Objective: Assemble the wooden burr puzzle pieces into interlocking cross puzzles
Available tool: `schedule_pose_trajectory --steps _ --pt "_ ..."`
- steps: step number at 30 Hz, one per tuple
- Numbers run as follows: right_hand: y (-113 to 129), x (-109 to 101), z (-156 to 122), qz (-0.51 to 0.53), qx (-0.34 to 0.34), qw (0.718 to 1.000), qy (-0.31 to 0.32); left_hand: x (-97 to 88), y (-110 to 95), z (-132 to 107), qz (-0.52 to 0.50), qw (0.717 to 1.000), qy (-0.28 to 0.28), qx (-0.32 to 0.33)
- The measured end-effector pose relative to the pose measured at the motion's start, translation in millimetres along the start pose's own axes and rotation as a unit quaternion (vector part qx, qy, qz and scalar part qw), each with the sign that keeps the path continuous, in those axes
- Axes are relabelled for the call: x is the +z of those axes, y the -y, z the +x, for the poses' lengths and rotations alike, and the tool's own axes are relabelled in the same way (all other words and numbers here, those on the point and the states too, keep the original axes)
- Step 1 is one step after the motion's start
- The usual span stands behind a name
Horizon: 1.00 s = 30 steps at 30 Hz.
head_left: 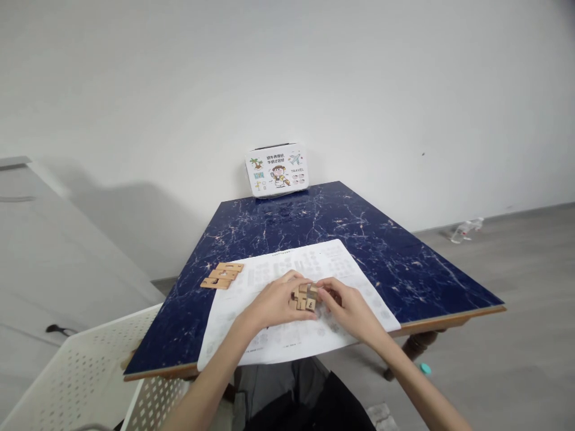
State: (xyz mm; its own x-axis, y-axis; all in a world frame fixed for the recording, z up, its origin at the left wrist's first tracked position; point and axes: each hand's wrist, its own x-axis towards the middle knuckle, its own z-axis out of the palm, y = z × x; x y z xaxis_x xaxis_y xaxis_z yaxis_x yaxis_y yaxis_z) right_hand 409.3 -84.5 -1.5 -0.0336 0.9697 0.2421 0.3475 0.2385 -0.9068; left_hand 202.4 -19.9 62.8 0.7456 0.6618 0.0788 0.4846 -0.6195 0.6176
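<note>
A small wooden block puzzle (306, 297) with dark marks on its faces is held just above a printed sheet. My left hand (279, 301) wraps around its left side, thumb along the front and fingers over the back. At the puzzle's right edge, my right hand (345, 302) has its fingertips pinched together against it; whether a separate piece sits between them is hidden. The white instruction sheet (269, 329) lies under both hands, covered in faint grey diagrams. Several flat wooden pieces (223, 275) with cut-outs lie by the sheet's upper left corner.
A white case (277, 170) with cartoon prints stands at the back of the blue marbled table (359, 233), against the wall. To the left is a white perforated plastic basket (90, 365). A clear plastic item (467, 230) and a teal cap (424, 369) lie on the floor.
</note>
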Motion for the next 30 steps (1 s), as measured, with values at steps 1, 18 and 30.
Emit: schedule_pose_trajectory --steps 1,18,30 --pt "-1 0 0 0.004 0.0 1.0 0.002 1.3 -1 2 0.0 1.0 0.002 -0.002" --pt "2 -2 -6 -0.016 0.007 1.0 0.003 -16.5 30 -70 0.058 0.955 -0.217 -0.192" --pt "-1 1 -8 -0.031 0.013 0.999 0.003 -48.9 65 -112 0.236 0.814 -0.297 -0.439"
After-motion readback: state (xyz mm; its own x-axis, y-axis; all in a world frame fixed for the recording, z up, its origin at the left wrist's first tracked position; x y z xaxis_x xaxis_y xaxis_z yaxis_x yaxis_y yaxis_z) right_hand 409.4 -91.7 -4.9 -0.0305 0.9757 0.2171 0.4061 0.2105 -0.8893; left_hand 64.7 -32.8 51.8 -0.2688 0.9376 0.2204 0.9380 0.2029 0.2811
